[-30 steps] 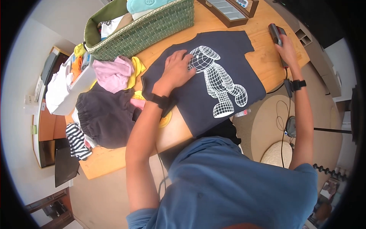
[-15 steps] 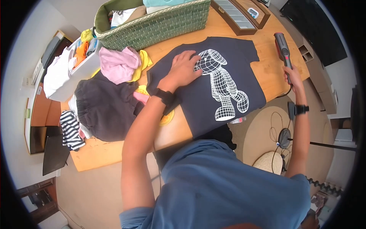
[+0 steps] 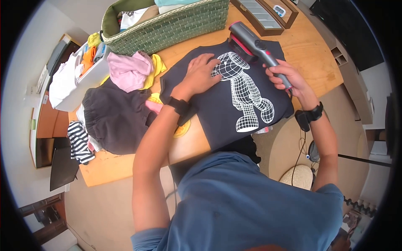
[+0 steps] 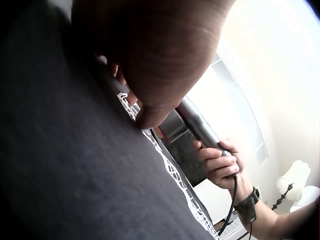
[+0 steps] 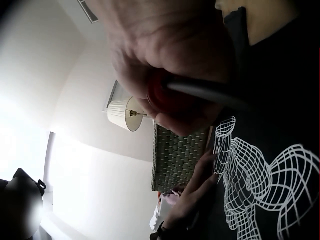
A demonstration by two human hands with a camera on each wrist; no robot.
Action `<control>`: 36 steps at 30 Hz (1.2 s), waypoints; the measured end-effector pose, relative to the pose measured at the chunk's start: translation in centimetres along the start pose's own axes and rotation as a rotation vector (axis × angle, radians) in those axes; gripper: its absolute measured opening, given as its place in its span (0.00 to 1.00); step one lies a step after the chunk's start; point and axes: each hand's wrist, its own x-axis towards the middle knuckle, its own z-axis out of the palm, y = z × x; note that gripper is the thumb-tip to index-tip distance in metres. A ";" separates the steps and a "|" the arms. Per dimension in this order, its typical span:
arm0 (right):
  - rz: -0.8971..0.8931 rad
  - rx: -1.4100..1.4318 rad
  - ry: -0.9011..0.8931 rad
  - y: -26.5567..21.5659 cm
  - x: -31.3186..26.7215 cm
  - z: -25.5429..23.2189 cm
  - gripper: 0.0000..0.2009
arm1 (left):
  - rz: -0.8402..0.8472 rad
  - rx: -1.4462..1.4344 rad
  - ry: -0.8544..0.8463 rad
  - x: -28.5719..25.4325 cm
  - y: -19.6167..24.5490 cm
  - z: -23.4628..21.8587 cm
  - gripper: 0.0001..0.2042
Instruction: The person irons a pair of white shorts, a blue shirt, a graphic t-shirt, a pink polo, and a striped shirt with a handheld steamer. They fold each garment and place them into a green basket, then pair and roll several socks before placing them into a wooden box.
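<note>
A dark navy T-shirt (image 3: 201, 104) lies spread on the wooden table, printed with a white wireframe dog figure (image 3: 245, 92). My left hand (image 3: 198, 76) rests on it with fingers spread, fingertips at the figure's head. My right hand (image 3: 291, 77) grips the handle of a grey, corded handheld garment steamer (image 3: 245, 35). Its red-edged head is over the upper right of the shirt, overlapping the figure's ear in the head view. From the left wrist view, the steamer (image 4: 200, 125) shows just beyond my left thumb. The cord leaves the handle's end in the right wrist view.
A green woven basket (image 3: 167, 35) of clothes stands behind the shirt. To the left are dark shorts (image 3: 115, 121), a pink garment (image 3: 130, 71), a striped cloth (image 3: 79, 142) and a white bin (image 3: 83, 85). An open compartment box (image 3: 261, 19) sits at the back right.
My right hand has lifted the steamer from the table's right side and brought it left over the shirt. My left hand stays on the shirt.
</note>
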 end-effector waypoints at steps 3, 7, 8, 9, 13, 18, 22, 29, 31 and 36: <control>0.010 -0.030 0.062 1.6 1.2 -1.7 0.13 | -0.008 0.000 -0.008 0.0 0.1 0.0 0.23; -0.052 -0.048 0.157 1.9 -0.6 -4.6 0.13 | -0.017 0.018 -0.017 -0.1 0.1 0.0 0.24; -0.069 -0.066 0.196 1.7 -1.3 -5.3 0.13 | -0.013 0.015 -0.020 0.0 0.1 0.0 0.24; -0.086 -0.086 0.233 1.6 -1.9 -6.0 0.13 | -0.008 0.013 -0.022 0.0 0.1 -0.1 0.24; -0.163 -0.048 0.411 1.5 -3.9 -7.5 0.12 | -0.009 0.016 -0.023 -0.1 0.2 -0.1 0.24; -0.176 -0.170 0.420 0.8 -5.8 -5.7 0.13 | -0.014 0.027 -0.020 0.0 0.2 -0.1 0.24; -0.115 -0.428 0.245 0.0 -6.0 -4.4 0.14 | -0.006 0.032 -0.025 0.0 0.1 0.0 0.24; 0.029 -0.544 0.175 2.6 -5.3 -2.6 0.09 | 0.008 0.031 -0.014 -0.1 -0.1 0.2 0.24; -0.011 -0.505 0.211 3.3 -6.0 -2.7 0.09 | 0.007 0.038 -0.013 0.0 -0.1 0.2 0.24; -0.008 -0.565 0.438 3.2 -9.1 -4.4 0.16 | -0.002 0.026 -0.028 0.1 0.2 0.0 0.25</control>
